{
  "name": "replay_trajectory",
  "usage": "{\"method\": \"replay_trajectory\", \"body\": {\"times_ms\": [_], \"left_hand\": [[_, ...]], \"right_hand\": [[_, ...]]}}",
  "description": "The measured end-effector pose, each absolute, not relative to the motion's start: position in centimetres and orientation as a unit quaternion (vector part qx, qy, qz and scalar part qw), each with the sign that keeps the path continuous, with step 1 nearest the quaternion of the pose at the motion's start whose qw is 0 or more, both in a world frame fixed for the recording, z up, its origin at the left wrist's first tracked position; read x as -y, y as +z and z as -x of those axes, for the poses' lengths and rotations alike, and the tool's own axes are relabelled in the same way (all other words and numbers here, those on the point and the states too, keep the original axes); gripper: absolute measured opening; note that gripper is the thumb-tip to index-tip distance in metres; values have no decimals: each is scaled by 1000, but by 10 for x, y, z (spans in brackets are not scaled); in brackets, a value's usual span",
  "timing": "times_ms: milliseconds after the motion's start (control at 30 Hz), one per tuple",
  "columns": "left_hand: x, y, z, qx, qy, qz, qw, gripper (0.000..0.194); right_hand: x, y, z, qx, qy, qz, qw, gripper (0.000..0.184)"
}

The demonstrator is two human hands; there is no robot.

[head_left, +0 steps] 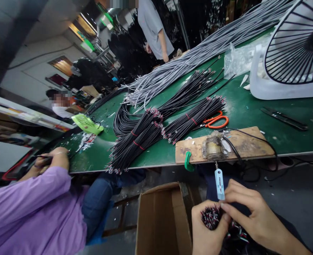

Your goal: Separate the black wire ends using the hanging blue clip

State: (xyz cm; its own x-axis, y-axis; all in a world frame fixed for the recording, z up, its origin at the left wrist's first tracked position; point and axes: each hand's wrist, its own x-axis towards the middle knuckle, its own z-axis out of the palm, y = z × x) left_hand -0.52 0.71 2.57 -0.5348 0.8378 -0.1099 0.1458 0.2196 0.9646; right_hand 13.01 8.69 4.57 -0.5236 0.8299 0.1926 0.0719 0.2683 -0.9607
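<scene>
My left hand [205,235] is wrapped round a bundle of thin black cables [210,216], their stripped red, white and dark wire ends pointing up. My right hand [251,209] is closed in a pinch just above the bundle, thumb and forefinger at the lower end of a light-blue clip-like piece [220,182]. What lies between those fingertips is too small to make out. The blue piece sits on the thin shaft of a small motor [214,148]. That motor is fixed to a wooden board [251,138] at the table edge. More loose wire ends show under my right hand.
Tied black cable bundles [135,141] lie on the green table [158,161], with orange-handled scissors [217,120], thread snips [285,118] and a white fan [257,71] beyond. Long grey cables [177,67] cross the back. A green clamp [188,162], cardboard box [161,219] and purple-sleeved co-worker [39,209] are nearby.
</scene>
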Motion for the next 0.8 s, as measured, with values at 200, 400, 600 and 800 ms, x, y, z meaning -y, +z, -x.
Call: {"method": "replay_trajectory", "body": {"times_ms": [200,400,600,800], "left_hand": [[-6,17,9,-711,528,-320,337,22],[1,9,5,-711,559,-279,322,23],[-1,13,3,-707,563,-275,327,22],[-8,21,5,-682,541,-314,379,25]], "right_hand": [[-84,37,-132,698,508,341,373,15],[-77,34,-134,710,469,337,404,13],[-81,30,-138,684,502,342,404,9],[-80,31,-130,656,528,337,421,14]]}}
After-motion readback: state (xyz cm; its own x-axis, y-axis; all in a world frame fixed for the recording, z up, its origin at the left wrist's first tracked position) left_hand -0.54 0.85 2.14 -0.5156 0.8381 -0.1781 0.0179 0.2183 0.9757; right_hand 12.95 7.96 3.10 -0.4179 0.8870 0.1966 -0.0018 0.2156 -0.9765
